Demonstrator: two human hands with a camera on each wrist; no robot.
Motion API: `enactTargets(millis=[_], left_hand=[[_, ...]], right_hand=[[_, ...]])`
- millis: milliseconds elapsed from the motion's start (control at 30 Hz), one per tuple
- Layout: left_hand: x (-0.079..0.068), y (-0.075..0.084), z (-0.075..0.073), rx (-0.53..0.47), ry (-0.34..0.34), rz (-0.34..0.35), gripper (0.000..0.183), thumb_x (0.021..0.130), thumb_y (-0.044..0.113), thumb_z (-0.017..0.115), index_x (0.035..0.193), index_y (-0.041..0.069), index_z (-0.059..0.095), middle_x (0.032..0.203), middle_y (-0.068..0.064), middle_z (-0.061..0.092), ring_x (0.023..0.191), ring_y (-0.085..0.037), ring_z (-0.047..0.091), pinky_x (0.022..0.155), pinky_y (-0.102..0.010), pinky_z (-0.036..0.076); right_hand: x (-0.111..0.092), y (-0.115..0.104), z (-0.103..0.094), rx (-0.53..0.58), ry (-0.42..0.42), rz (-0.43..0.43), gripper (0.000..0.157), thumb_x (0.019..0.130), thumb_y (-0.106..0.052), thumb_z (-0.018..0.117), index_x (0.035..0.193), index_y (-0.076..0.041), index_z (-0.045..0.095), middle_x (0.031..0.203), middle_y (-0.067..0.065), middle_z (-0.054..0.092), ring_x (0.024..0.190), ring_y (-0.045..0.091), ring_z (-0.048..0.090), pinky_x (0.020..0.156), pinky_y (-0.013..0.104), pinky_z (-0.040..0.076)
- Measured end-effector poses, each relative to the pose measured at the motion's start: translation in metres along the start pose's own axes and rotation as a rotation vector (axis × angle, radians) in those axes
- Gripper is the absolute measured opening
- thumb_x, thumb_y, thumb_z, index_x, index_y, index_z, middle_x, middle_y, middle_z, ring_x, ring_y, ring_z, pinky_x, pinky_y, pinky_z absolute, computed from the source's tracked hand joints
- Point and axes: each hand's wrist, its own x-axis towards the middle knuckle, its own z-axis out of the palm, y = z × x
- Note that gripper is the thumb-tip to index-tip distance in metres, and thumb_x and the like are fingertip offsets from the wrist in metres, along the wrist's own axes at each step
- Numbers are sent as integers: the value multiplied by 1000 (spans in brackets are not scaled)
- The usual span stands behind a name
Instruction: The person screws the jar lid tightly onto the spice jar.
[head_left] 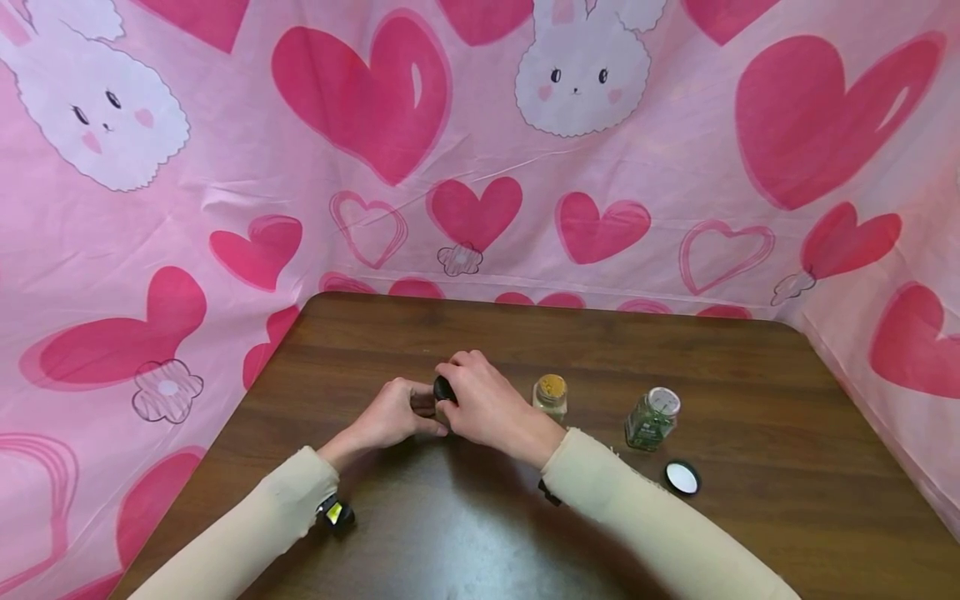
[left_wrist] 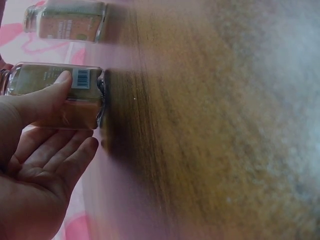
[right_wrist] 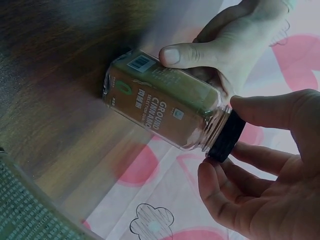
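A clear square spice jar (right_wrist: 160, 105) labelled ground cinnamon stands on the table, full of brown powder. My left hand (head_left: 390, 414) holds its lower body, the thumb lying along the barcode side in the left wrist view. At the top, my right hand (head_left: 487, 408) pinches the black lid (right_wrist: 228, 136) between thumb and fingers. Glass threads show below the lid in the right wrist view. From the head view most of this jar is hidden behind the hands.
Right of the hands stands an uncapped jar of yellow-brown powder (head_left: 551, 402). Farther right is a jar of green herbs (head_left: 651, 423) with a whitish top. A loose black lid (head_left: 682, 477) lies near it, white inside up. Pink patterned cloth (head_left: 480, 100) surrounds the wooden table (head_left: 375, 333).
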Motion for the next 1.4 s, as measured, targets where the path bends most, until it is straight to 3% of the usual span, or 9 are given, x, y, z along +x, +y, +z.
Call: enactTargets(millis=[867, 1133, 1400], left_hand=[[0, 0, 0, -12, -9, 0, 42, 82, 9, 92, 121, 6, 78, 117, -6, 77, 110, -23, 73, 93, -40, 59], [0, 0, 0, -2, -10, 5, 42, 82, 9, 92, 122, 5, 78, 117, -7, 77, 110, -23, 73, 93, -39, 59], [0, 0, -1, 4, -12, -1, 47, 81, 10, 93, 125, 5, 76, 120, -7, 76, 112, -25, 73, 94, -40, 58]], right_hand=[[1, -1, -1, 6, -19, -26, 25, 91, -9, 81, 115, -5, 72, 114, 10, 70, 106, 27, 59, 90, 35, 55], [0, 0, -1, 24, -24, -29, 28, 92, -10, 80, 118, -4, 72, 118, 11, 70, 108, 28, 59, 91, 36, 55], [-4, 3, -3, 53, -35, -14, 44, 94, -19, 81, 133, -3, 68, 131, 13, 65, 117, 29, 57, 97, 39, 53]])
